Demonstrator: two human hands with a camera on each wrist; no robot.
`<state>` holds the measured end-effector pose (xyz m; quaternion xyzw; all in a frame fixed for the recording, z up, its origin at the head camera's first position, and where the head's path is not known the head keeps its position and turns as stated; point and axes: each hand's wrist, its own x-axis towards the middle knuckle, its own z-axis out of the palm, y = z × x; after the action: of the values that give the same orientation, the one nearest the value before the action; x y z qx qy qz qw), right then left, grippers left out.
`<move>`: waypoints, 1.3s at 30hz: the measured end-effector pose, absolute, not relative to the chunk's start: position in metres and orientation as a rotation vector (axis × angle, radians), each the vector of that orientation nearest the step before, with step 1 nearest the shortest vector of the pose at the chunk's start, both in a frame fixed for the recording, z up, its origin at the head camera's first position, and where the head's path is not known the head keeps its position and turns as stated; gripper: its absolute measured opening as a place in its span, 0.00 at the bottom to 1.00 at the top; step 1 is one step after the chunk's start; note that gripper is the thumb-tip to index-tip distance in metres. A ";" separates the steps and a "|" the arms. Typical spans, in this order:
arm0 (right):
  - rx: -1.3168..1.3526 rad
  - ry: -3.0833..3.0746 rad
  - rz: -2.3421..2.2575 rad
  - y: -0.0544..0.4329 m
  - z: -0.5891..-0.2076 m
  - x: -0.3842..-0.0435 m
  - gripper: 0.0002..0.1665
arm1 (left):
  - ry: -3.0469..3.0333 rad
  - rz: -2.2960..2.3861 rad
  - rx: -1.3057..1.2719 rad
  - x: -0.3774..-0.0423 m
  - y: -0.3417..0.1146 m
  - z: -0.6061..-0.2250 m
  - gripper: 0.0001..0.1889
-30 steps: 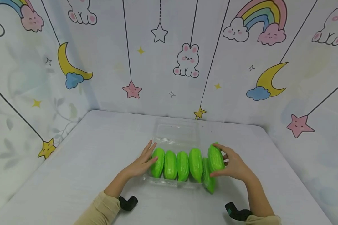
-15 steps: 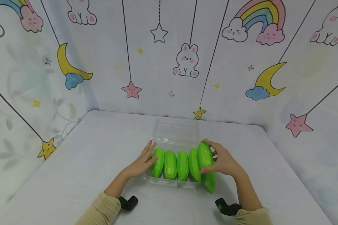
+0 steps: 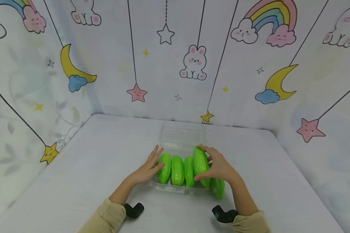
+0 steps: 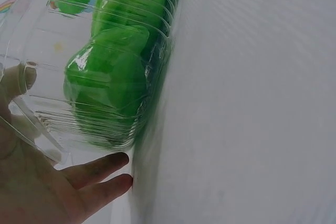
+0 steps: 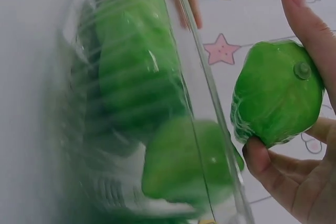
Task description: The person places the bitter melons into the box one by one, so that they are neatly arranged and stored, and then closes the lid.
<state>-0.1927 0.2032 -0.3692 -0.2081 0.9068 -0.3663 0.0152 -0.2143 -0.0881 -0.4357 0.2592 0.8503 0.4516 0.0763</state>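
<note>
My right hand (image 3: 218, 165) grips a green, ridged, gourd-like piece (image 3: 200, 161) between thumb and fingers. In the right wrist view that gourd (image 5: 278, 93), with a small nub on its end, is raised above the rim of a clear plastic clamshell box (image 5: 207, 77). Similar green gourds (image 3: 177, 171) stand side by side in the box (image 3: 170, 187); another gourd (image 3: 217, 187) lies tilted at the right end, partly hidden. My left hand (image 3: 145, 168) rests at the left end, fingers straight. The left wrist view shows its fingers (image 4: 100, 174) outside the clear wall (image 4: 94, 124).
The box's clear lid (image 3: 182, 136) lies folded back behind the gourds. A white cloth covers the table (image 3: 113, 142). Patterned fabric walls (image 3: 110, 58) stand behind and at both sides. Black wrist mounts (image 3: 134, 210) sit on both forearms.
My right hand has carried its gourd leftward over the row, from the right end to beside the third gourd from the left. My left hand has stayed in place.
</note>
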 end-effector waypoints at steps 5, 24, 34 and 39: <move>-0.659 2.830 -1.129 0.193 -0.373 -0.194 0.64 | 2.551 1.359 0.785 -0.215 -0.087 -0.437 0.34; -0.679 2.840 -1.094 0.151 -0.382 -0.199 0.63 | 2.543 1.361 0.766 -0.214 -0.087 -0.434 0.32; -0.679 2.851 -1.036 0.125 -0.384 -0.202 0.63 | 2.549 1.368 0.755 -0.214 -0.088 -0.434 0.30; -0.654 2.870 -1.005 0.117 -0.387 -0.203 0.63 | 2.526 1.377 0.757 -0.214 -0.087 -0.433 0.30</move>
<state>-0.2030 0.1174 -0.3870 -0.2103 0.9226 -0.3230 0.0156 -0.2139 -0.0871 -0.4332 0.2535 0.8461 0.4613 0.0835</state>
